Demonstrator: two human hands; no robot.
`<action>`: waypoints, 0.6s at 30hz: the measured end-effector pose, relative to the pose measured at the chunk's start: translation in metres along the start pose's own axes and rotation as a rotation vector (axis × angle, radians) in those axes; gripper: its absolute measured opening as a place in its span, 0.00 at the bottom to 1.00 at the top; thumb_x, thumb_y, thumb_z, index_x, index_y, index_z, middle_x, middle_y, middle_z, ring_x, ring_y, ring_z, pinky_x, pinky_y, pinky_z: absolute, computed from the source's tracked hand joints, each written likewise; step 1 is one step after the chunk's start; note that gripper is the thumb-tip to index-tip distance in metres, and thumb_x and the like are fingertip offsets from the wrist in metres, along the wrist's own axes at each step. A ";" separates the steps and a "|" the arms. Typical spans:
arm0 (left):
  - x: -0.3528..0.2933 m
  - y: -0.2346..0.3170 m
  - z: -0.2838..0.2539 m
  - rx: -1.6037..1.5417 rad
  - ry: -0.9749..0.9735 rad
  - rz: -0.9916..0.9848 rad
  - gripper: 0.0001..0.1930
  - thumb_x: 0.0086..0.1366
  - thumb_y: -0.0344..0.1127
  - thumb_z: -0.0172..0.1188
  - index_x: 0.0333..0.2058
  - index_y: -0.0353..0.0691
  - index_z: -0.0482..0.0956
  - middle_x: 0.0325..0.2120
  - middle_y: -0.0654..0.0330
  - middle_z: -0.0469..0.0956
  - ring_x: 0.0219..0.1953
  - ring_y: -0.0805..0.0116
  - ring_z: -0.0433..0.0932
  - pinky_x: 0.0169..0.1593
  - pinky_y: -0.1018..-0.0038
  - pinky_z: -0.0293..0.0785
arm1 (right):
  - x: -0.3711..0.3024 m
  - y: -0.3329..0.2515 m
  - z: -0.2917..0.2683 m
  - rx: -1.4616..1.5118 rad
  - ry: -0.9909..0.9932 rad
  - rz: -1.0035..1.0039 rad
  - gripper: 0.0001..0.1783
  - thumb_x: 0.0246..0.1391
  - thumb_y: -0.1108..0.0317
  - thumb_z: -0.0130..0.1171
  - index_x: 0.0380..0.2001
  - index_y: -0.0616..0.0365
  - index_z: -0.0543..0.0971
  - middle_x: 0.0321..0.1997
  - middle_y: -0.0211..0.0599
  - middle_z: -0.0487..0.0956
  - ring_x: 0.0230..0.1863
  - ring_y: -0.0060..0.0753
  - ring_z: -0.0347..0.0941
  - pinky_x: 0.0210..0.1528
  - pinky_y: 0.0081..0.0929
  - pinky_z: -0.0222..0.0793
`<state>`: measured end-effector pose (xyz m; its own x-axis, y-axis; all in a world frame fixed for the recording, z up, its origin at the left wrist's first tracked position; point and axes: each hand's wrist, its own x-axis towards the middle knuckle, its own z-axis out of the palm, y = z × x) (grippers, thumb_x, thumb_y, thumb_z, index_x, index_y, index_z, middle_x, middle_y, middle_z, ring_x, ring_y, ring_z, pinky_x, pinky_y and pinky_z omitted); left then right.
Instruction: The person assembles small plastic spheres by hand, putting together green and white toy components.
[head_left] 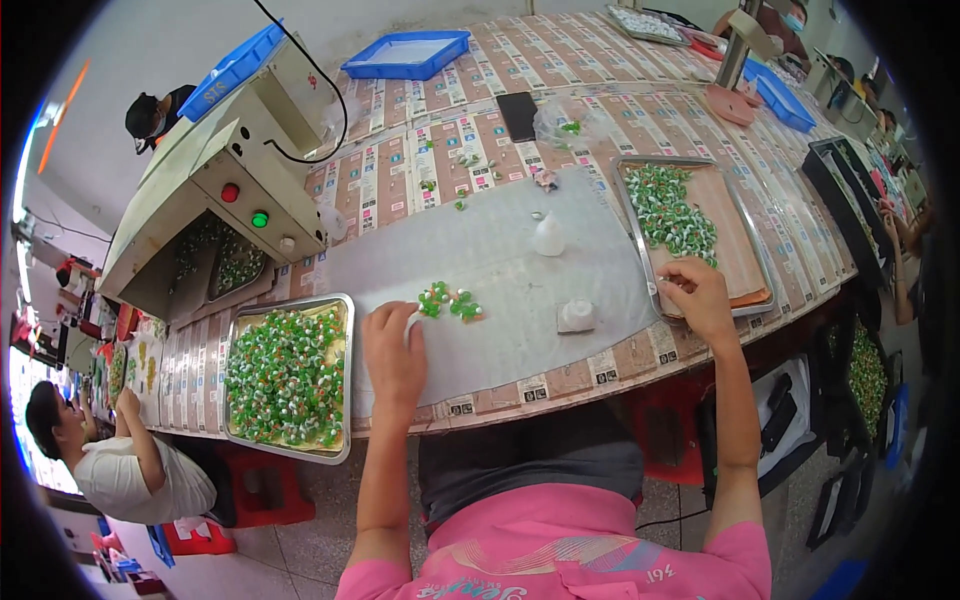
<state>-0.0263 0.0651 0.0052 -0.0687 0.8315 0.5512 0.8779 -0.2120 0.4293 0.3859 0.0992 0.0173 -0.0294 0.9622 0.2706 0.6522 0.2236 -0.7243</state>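
My left hand (394,352) rests on the whitish sheet (490,350) with its fingers curled together, a bit of white showing at the fingertips. Just beyond it lies a small pile of green and white pieces (450,302). At the near left corner of the right metal tray (755,235), my right hand (697,297) has thumb and fingertips pinched; what they hold, if anything, is too small to make out. That tray carries rows of green and white pieces (672,212) on brownish card. Left of my left hand, another metal tray (347,385) is heaped with similar pieces (285,375).
A white squeeze bottle (548,236) and a small white pot (576,315) stand on the sheet. Behind the left tray is a beige machine (215,170) with red and green buttons. Farther back lie a dark phone (517,117) and a blue bin (405,55). Co-workers sit at both sides.
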 end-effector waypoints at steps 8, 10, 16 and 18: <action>0.010 -0.001 0.028 -0.021 -0.179 -0.072 0.10 0.52 0.20 0.59 0.34 0.37 0.77 0.34 0.55 0.77 0.40 0.52 0.73 0.43 0.62 0.70 | -0.022 -0.047 0.010 0.312 -0.185 0.049 0.09 0.48 0.78 0.64 0.36 0.62 0.82 0.34 0.30 0.78 0.32 0.15 0.72 0.33 0.14 0.68; 0.008 0.002 0.027 -0.157 -0.089 -0.087 0.11 0.51 0.18 0.60 0.34 0.37 0.77 0.33 0.54 0.76 0.36 0.54 0.75 0.39 0.66 0.73 | -0.022 -0.054 0.015 0.310 -0.210 0.040 0.09 0.49 0.78 0.63 0.36 0.62 0.82 0.34 0.30 0.78 0.32 0.15 0.72 0.33 0.14 0.68; -0.008 0.015 0.020 -0.493 -0.130 -0.205 0.12 0.51 0.17 0.61 0.35 0.36 0.79 0.35 0.58 0.77 0.35 0.70 0.77 0.35 0.78 0.72 | -0.015 -0.068 0.026 0.296 -0.216 -0.016 0.09 0.50 0.78 0.62 0.37 0.63 0.82 0.35 0.33 0.79 0.33 0.20 0.74 0.34 0.17 0.70; -0.015 0.020 0.013 -0.617 -0.159 -0.252 0.11 0.52 0.17 0.61 0.35 0.35 0.80 0.36 0.59 0.77 0.35 0.72 0.76 0.35 0.79 0.72 | -0.011 -0.071 0.029 0.258 -0.196 -0.039 0.09 0.50 0.78 0.61 0.37 0.63 0.81 0.35 0.34 0.79 0.33 0.21 0.75 0.35 0.18 0.71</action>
<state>-0.0018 0.0553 -0.0042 -0.1238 0.9493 0.2891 0.4099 -0.2164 0.8861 0.3180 0.0771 0.0476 -0.2128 0.9580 0.1923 0.4351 0.2692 -0.8592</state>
